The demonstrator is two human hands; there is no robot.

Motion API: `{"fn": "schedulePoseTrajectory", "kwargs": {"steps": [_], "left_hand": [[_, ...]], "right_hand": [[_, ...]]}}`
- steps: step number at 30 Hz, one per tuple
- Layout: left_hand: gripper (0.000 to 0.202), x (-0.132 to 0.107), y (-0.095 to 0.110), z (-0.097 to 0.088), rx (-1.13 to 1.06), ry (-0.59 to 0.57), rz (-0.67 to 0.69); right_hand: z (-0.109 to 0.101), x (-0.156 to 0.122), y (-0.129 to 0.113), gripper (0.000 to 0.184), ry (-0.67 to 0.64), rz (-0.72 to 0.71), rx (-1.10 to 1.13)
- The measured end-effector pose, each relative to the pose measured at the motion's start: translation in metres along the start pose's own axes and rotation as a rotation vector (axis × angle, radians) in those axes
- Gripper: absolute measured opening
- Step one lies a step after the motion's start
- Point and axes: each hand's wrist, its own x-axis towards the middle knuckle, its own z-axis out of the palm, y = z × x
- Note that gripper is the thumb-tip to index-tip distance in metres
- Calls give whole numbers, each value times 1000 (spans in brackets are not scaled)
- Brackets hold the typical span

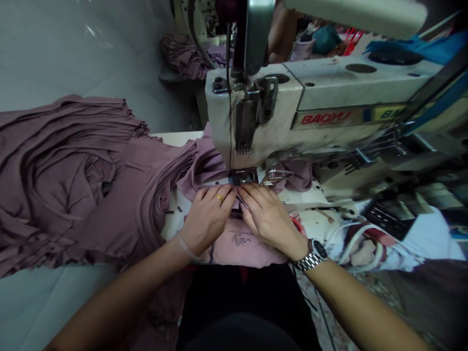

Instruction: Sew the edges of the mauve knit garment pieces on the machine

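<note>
Both hands meet at the front of a sewing machine's presser foot point(244, 176). My left hand point(210, 212), with a gold ring, presses its closed fingers on a mauve fabric piece point(204, 168) just in front of the foot. Close beside it, my right hand point(268, 217) has its fingers together on the same cloth, the fingertips almost touching the left ones. A thin dark edge shows under the right fingers; I cannot tell what it is. The fingertips partly hide the cloth's edge. Below the hands lies a pink padded cloth point(237, 243) with small scraps on it.
A large stack of mauve fabric pieces point(91, 180) lies at the left. The machine head point(256, 112) rises over the hands. At the right are white cloth point(435, 234) and a bundle of scraps point(365, 248). More mauve cloth point(186, 56) is piled behind.
</note>
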Motion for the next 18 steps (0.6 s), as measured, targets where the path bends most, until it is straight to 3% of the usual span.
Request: {"fn": "schedulePoseTrajectory", "kwargs": {"steps": [8,18], "left_hand": [[25,-5,-20,2,-185,100,173],[26,10,-20,5,-216,157,146]], "right_hand": [[0,-9,1,24,113,-18,177],[-4,8,8,22,67,12,152]]}}
